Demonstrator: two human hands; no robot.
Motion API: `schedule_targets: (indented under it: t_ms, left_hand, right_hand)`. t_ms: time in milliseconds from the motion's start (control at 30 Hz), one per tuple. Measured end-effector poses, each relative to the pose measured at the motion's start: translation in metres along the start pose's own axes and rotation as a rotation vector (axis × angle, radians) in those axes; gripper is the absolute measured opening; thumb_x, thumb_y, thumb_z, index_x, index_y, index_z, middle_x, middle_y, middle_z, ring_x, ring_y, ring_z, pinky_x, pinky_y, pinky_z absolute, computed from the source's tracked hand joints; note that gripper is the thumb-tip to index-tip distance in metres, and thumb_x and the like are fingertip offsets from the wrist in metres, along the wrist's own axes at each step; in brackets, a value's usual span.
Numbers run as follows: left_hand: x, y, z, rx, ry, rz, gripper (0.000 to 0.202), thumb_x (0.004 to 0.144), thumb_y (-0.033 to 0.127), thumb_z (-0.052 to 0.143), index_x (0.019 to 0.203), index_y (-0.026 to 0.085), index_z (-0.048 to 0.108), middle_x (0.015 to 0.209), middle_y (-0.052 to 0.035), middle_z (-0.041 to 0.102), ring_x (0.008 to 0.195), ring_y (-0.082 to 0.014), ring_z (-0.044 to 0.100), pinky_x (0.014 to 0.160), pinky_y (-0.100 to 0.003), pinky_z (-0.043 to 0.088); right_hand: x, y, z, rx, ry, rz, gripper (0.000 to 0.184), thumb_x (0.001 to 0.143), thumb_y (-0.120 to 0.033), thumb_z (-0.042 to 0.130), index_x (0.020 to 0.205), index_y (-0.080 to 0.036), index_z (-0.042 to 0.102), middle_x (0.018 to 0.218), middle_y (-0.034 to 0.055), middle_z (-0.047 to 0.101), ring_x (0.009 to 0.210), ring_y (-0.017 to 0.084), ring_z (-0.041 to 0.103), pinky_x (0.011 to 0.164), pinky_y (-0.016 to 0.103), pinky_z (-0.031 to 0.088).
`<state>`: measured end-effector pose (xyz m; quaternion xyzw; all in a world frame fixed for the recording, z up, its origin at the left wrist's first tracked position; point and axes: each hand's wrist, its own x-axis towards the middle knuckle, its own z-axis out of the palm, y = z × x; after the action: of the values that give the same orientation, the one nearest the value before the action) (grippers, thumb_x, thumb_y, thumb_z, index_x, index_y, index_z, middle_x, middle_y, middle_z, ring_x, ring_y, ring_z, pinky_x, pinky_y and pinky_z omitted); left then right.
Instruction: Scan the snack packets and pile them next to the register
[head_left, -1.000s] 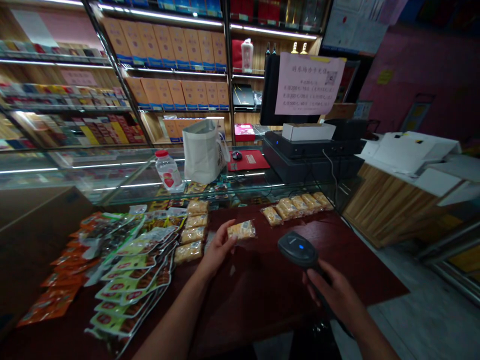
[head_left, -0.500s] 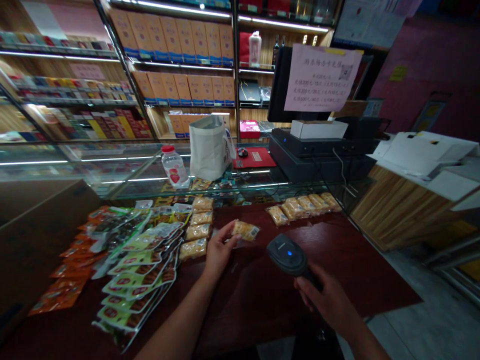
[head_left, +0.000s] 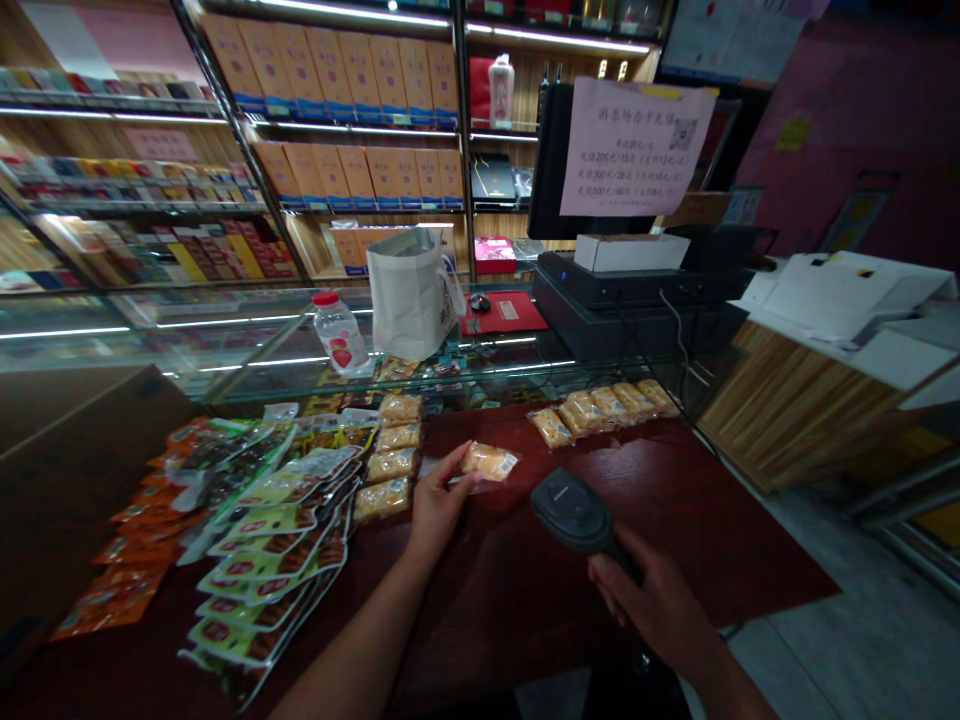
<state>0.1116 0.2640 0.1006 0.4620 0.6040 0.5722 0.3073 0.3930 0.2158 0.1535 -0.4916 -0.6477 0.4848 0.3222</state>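
Note:
My left hand (head_left: 441, 502) pinches the left end of a clear-wrapped yellow snack pack (head_left: 489, 462), with a white label at the pack's right end. My right hand (head_left: 649, 590) is wrapped round the handle of a black barcode scanner (head_left: 573, 510), whose head points up and left toward the pack. Just left of my left hand runs a column of similar wrapped snack packs (head_left: 394, 463). Beyond the scanner, a row of the same kind of packs (head_left: 592, 412) lies along the counter's far edge.
Green snack pouches (head_left: 262, 570) and orange packets (head_left: 124, 570) lie fanned out beside a cardboard box (head_left: 67, 480). On the glass case stand a bottle with a red cap (head_left: 339, 335), a white bag (head_left: 409, 295) and a monitor bearing a paper sign (head_left: 634, 150).
The blue light on the scanner's head has gone out, and an orange-red glow shows on the snack pack. Both hands hold nearly the same place; the view has shifted slightly.

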Motion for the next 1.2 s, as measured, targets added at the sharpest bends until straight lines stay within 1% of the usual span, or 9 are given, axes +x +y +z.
schedule_targets:
  t_ms: [167,333,500,633,767,867,1033,1100,1200]
  left_hand:
    - [0.000,-0.008,0.002,-0.020,0.010,-0.009,0.056,0.071,0.039,0.075,0.124,0.021,0.067,0.124,-0.0071,0.069,0.113,-0.0276,0.064,0.091,-0.040,0.057]
    - [0.009,-0.004,0.019,-0.247,-0.097,-0.164,0.067,0.068,0.044,0.079,0.128,0.019,0.062,0.119,-0.0090,0.070,0.098,-0.0251,0.069,0.071,-0.033,0.060]
    - [0.058,0.015,0.062,-0.229,-0.308,-0.185,0.058,0.073,0.042,0.076,0.123,0.016,0.063,0.110,-0.0099,0.071,0.078,-0.0154,0.068,0.059,-0.023,0.055]
    - [0.110,0.031,0.103,-0.097,-0.424,-0.205,0.035,0.084,0.039,0.067,0.106,0.012,0.068,0.075,-0.0050,0.068,0.055,-0.0101,0.059,0.049,-0.019,0.046]
    - [0.144,0.034,0.137,0.058,-0.464,-0.197,0.022,0.085,0.034,0.066,0.082,0.011,0.069,0.051,0.0006,0.055,0.044,-0.0091,0.048,0.046,-0.020,0.041]
    - [0.154,0.031,0.150,0.203,-0.448,-0.169,0.020,0.087,0.028,0.063,0.080,0.010,0.069,0.047,0.0013,0.050,0.044,-0.0112,0.048,0.050,-0.024,0.044]
    - [0.138,0.030,0.137,0.413,-0.307,0.010,0.023,0.085,0.022,0.061,0.102,0.009,0.070,0.086,-0.0125,0.067,0.081,-0.0226,0.065,0.080,-0.035,0.051]
    - [0.119,0.031,0.120,0.489,-0.243,0.109,0.032,0.085,0.023,0.062,0.115,0.011,0.066,0.108,-0.0156,0.064,0.101,-0.0255,0.062,0.094,-0.037,0.046]
    - [0.090,0.034,0.080,0.578,-0.208,0.212,0.038,0.088,0.028,0.059,0.124,0.016,0.062,0.121,-0.0147,0.059,0.109,-0.0264,0.058,0.101,-0.038,0.042]
  right_hand:
    - [-0.001,0.002,0.000,0.062,-0.027,-0.007,0.042,0.087,-0.059,0.056,0.080,-0.018,0.058,0.055,-0.0017,0.056,0.047,0.012,0.049,0.047,0.023,0.039]
    - [0.000,0.011,-0.009,0.168,-0.036,0.063,0.047,0.085,-0.065,0.057,0.083,-0.017,0.060,0.055,-0.0032,0.053,0.047,0.011,0.046,0.045,0.021,0.038]
    - [-0.003,0.020,-0.025,0.198,0.044,0.066,0.049,0.087,-0.065,0.055,0.081,-0.017,0.060,0.055,-0.0027,0.054,0.047,0.011,0.047,0.045,0.022,0.037]
    - [-0.009,0.027,-0.033,0.198,0.056,0.112,0.052,0.085,-0.068,0.054,0.081,-0.017,0.060,0.054,-0.0030,0.053,0.046,0.011,0.048,0.045,0.022,0.038]
    - [-0.017,0.034,-0.036,0.179,0.082,0.101,0.053,0.086,-0.069,0.052,0.082,-0.017,0.060,0.053,-0.0029,0.054,0.045,0.011,0.047,0.045,0.022,0.038]
    - [-0.022,0.038,-0.038,0.168,0.107,0.089,0.055,0.085,-0.071,0.052,0.080,-0.017,0.060,0.050,-0.0032,0.052,0.044,0.011,0.045,0.045,0.023,0.036]
    - [-0.027,0.051,-0.044,0.187,0.092,0.158,0.057,0.082,-0.074,0.054,0.085,-0.017,0.063,0.057,-0.0004,0.057,0.049,0.013,0.051,0.048,0.024,0.041]
    - [-0.026,0.055,-0.047,0.202,0.064,0.188,0.058,0.081,-0.075,0.054,0.087,-0.018,0.064,0.060,0.0011,0.060,0.051,0.015,0.053,0.049,0.025,0.043]
    - [-0.025,0.056,-0.048,0.189,0.037,0.193,0.059,0.082,-0.076,0.051,0.086,-0.019,0.064,0.061,0.0013,0.060,0.052,0.015,0.054,0.050,0.026,0.044]
